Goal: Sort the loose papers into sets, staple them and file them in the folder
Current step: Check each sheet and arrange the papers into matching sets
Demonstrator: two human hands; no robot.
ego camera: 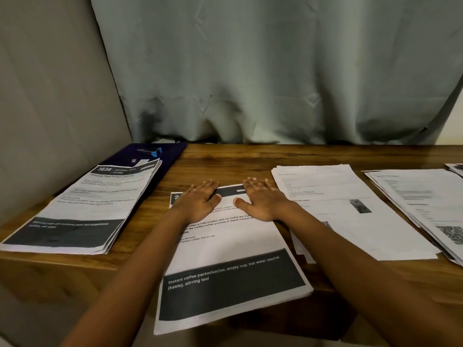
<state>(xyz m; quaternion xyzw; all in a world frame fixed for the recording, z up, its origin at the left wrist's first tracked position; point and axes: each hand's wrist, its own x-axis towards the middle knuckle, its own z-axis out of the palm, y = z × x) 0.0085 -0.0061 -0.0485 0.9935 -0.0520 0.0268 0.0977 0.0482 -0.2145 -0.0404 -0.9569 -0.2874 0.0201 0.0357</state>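
Several paper stacks lie on a wooden table [225,161]. The middle stack [230,269], with dark bands and coffee text, hangs over the front edge. My left hand [200,201] and my right hand [260,200] lie flat, palms down, side by side on its upper part, fingers straight. To the left lies a stack headed 3638 [82,209], partly on a dark blue folder [170,152]. A blue and black stapler [151,151] sits on the folder's far end. Right of my hands lie a white printed stack [350,211] and a further stack [421,204].
A grey-green curtain [275,71] hangs behind the table. A beige wall [50,96] closes off the left side. The corner of another paper pile [456,169] shows at the far right edge. Bare wood lies between the stacks and along the back.
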